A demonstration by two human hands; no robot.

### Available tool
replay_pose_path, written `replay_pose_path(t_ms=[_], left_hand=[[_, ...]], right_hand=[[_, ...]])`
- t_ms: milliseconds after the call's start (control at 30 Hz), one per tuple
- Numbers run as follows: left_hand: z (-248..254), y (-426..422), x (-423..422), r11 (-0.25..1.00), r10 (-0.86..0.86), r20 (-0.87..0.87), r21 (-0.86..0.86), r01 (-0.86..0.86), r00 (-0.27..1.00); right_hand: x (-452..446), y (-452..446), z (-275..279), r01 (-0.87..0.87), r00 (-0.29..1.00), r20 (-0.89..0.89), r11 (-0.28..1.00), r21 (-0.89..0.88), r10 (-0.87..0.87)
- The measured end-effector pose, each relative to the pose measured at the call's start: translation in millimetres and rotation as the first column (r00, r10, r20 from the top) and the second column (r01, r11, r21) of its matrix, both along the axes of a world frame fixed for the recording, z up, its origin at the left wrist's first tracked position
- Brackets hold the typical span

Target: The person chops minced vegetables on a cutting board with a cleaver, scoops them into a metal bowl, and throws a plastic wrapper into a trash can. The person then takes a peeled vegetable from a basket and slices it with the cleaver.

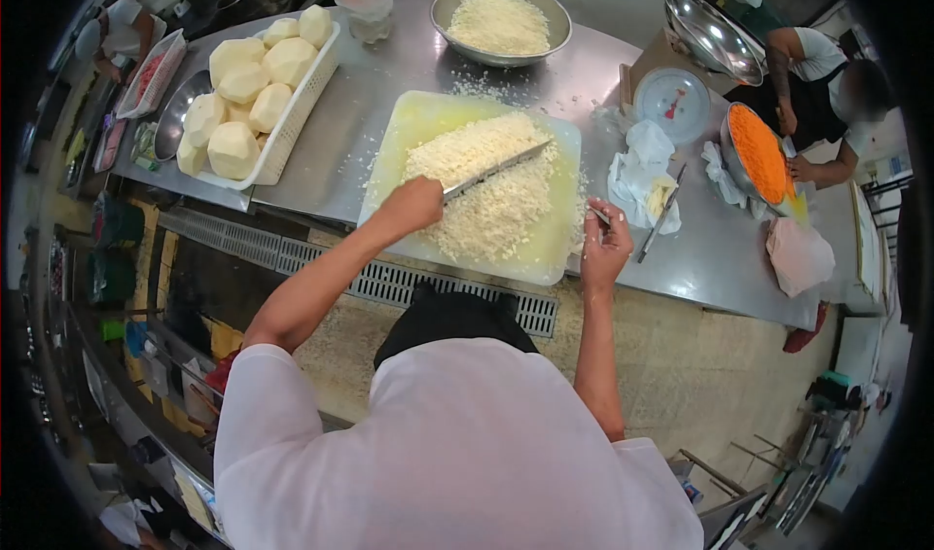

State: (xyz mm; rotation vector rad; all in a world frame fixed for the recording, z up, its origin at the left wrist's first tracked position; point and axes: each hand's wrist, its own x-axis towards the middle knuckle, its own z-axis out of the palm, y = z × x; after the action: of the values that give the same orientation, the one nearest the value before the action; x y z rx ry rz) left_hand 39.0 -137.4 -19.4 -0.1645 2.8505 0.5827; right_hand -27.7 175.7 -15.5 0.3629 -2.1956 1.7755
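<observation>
On the steel desk (336,156), right of the left grip (418,203), a cutting board (418,112) is heaped with minced pale vegetable (498,214). By that grip a long knife (498,169) is clasped at the handle, its blade across the heap. Whether anything is pinched by the curled right grip (605,241) cannot be told.

Wears wht short-slv shirt (457,443) w/ blk garment (448,324) at waist.
</observation>
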Motion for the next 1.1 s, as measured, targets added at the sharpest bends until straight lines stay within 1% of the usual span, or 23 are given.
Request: replay_pose_path(t_ms=[33, 100, 133, 200, 233, 300, 333, 400, 433, 500, 533, 600, 633, 700, 733, 800, 833, 867, 900, 933, 1000, 1033, 1100], left_hand=[[21, 2, 4, 1.000, -0.012, -0.033, -0.006, 0.012, 0.999], [45, 8, 16, 1.000, -0.023, -0.139, -0.019, 0.021, 0.990], [56, 14, 26, 0.999, -0.028, -0.131, -0.022, 0.026, 0.991], [70, 30, 44, 0.994, -0.013, -0.076, 0.103, 0.021, 0.997], [64, 36, 54, 0.994, -0.016, -0.071, 0.103, 0.024, 0.997], [42, 41, 69, 0.972, -0.123, -0.022, 0.199, 0.125, 0.992], [33, 40, 73, 0.972, -0.123, -0.021, 0.198, 0.125, 0.992], [17, 36, 76, 0.966, -0.179, 0.124, 0.208, 0.151, 0.976], [7, 26, 72, 0.966, -0.179, 0.124, 0.209, 0.151, 0.976], [-6, -5, 52, 0.979, -0.095, 0.118, 0.191, 0.071, 0.989], [3, -11, 43, 0.979, -0.093, 0.119, 0.191, 0.069, 0.989], [25, -17, 32, 0.993, -0.111, 0.003, -0.034, 0.111, 0.994], [42, -12, 32, 0.993, -0.116, 0.001, -0.034, 0.116, 0.993], [66, 1, 35, 1.000, -0.019, -0.019, 0.004, 0.020, 1.000], [62, 2, 34, 1.000, -0.030, -0.011, 0.005, 0.030, 0.999], [45, 2, 36, 0.997, 0.063, -0.124, -0.032, -0.068, 0.990], [27, -7, 32, 0.996, 0.072, -0.128, -0.034, -0.077, 0.989], [4, -23, 23, 0.995, 0.031, -0.104, -0.090, -0.041, 0.994], [-7, -31, 17, 0.990, -0.013, -0.076, -0.141, 0.003, 0.997], [13, -27, 12, 0.990, -0.022, -0.082, -0.141, 0.010, 0.996], [48, -18, 17, 0.999, 0.032, -0.107, -0.004, -0.033, 0.994], [39, -17, 21, 0.999, 0.031, -0.105, -0.005, -0.032, 0.994], [11, -16, 27, 0.990, 0.141, -0.176, 0.018, -0.141, 0.974]], right_hand=[[1, 5, 0, 0.002, 1.000, 0.006, 1.000, 0.002, -0.002], [0, 13, 1, 0.033, 0.997, -0.073, 0.999, -0.019, -0.035], [0, 17, 1, 0.038, 0.997, -0.065, 0.999, -0.021, -0.040], [0, 28, 2, 0.110, 0.994, 0.011, 0.991, -0.074, -0.109], [0, 31, 1, 0.128, 0.992, 0.014, 0.988, -0.085, -0.127], [-2, 34, -4, 0.132, 0.991, 0.015, 0.985, -0.108, -0.131], [-3, 35, -6, 0.135, 0.991, 0.014, 0.982, -0.129, -0.134], [-5, 38, -9, 0.129, 0.992, 0.003, 0.985, -0.111, -0.129], [-5, 39, -8, 0.118, 0.993, -0.007, 0.989, -0.093, -0.120], [-5, 34, -5, 0.121, 0.993, 0.001, 0.988, -0.099, -0.121], [-4, 33, -4, 0.126, 0.992, 0.007, 0.987, -0.102, -0.126], [-4, 33, -5, 0.125, 0.992, 0.016, 0.987, -0.097, -0.124], [-5, 36, -5, 0.129, 0.992, 0.024, 0.987, -0.092, -0.128], [-3, 41, -6, 0.142, 0.990, 0.020, 0.984, -0.104, -0.141], [-1, 42, -8, 0.139, 0.990, 0.014, 0.983, -0.116, -0.139], [1, 43, -15, 0.152, 0.988, 0.029, 0.983, -0.105, -0.150], [-1, 42, -17, 0.153, 0.988, 0.036, 0.983, -0.099, -0.150], [-2, 40, -16, 0.146, 0.989, 0.031, 0.984, -0.103, -0.144], [0, 38, -15, 0.123, 0.992, 0.024, 0.988, -0.096, -0.121], [-1, 38, -12, 0.107, 0.994, 0.014, 0.990, -0.088, -0.106], [1, 37, -7, 0.128, 0.992, 0.020, 0.988, -0.080, -0.127], [0, 35, -6, 0.132, 0.991, 0.020, 0.988, -0.083, -0.131], [-1, 32, -11, 0.143, 0.990, 0.023, 0.984, -0.109, -0.142]])
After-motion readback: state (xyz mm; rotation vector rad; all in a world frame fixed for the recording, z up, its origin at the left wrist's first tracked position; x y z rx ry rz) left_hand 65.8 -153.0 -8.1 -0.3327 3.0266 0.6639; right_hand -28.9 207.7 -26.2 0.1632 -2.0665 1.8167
